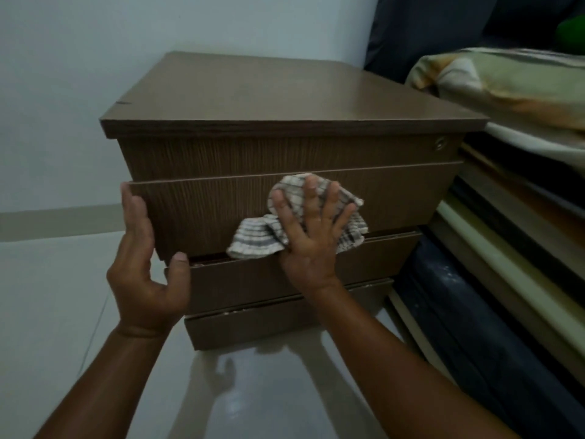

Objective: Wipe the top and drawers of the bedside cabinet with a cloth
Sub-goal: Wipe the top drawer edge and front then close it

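Note:
A brown wooden bedside cabinet [269, 96] fills the middle of the view, with several drawers stacked below its bare top. The second drawer [205, 213] stands slightly pulled out. My left hand [142, 258] grips that drawer's left edge, fingers along the side and thumb under its lower corner. My right hand [313, 236] lies flat with fingers spread, pressing a crumpled grey-and-white checked cloth [256, 239] against the drawer's front, right of centre. A small round lock [440, 143] sits at the top drawer's right end.
A bed [506, 217] with stacked mattresses stands tight against the cabinet's right side, with a patterned pillow [500, 80] on top. A pale wall [79, 74] rises behind and to the left. Glossy light floor tiles [253, 391] lie below.

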A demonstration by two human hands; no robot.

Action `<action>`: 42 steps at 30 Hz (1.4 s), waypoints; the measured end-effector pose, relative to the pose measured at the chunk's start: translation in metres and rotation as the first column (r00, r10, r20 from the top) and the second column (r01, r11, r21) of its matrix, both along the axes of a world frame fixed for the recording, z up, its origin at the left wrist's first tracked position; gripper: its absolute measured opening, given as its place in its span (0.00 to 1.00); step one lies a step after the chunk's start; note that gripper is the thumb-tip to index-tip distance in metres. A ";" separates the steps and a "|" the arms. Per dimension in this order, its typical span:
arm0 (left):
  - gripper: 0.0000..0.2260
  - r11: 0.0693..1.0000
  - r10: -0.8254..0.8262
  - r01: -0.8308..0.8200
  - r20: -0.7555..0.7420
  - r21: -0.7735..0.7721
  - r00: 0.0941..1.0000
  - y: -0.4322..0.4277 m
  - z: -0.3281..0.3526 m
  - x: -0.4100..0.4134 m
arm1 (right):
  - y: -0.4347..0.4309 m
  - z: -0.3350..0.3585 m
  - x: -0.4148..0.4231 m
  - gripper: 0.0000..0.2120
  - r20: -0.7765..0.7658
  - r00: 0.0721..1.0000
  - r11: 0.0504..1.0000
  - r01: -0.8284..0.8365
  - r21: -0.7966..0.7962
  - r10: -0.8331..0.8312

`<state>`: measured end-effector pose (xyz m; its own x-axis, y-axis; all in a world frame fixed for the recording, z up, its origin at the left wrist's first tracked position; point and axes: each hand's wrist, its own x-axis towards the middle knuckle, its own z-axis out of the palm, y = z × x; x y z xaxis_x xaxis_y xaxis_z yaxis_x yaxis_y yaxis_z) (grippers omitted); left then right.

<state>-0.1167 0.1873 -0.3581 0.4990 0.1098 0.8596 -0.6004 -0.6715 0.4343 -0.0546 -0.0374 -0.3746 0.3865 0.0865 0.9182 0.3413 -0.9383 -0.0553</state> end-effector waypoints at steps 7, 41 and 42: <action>0.35 0.999 -0.036 0.034 -0.034 -0.037 0.999 -0.002 -0.001 -0.002 | -0.091 0.013 0.012 0.28 0.059 0.997 0.951 0.030 0.308 -0.050; 0.39 0.989 0.116 -0.117 0.020 0.094 0.993 -0.004 0.005 0.015 | 0.064 0.004 -0.014 0.36 -0.122 0.986 0.989 -0.120 -0.083 0.110; 0.38 0.989 0.118 -0.120 0.029 0.084 0.993 -0.004 0.005 0.015 | 0.057 0.004 -0.011 0.35 -0.106 0.989 0.989 -0.110 -0.097 0.099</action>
<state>-0.1013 0.1831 -0.3534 0.4662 0.0929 0.8798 -0.5234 -0.7728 0.3590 -0.0661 0.0196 -0.3711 0.4604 0.2231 0.8592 0.4354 -0.9003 0.0005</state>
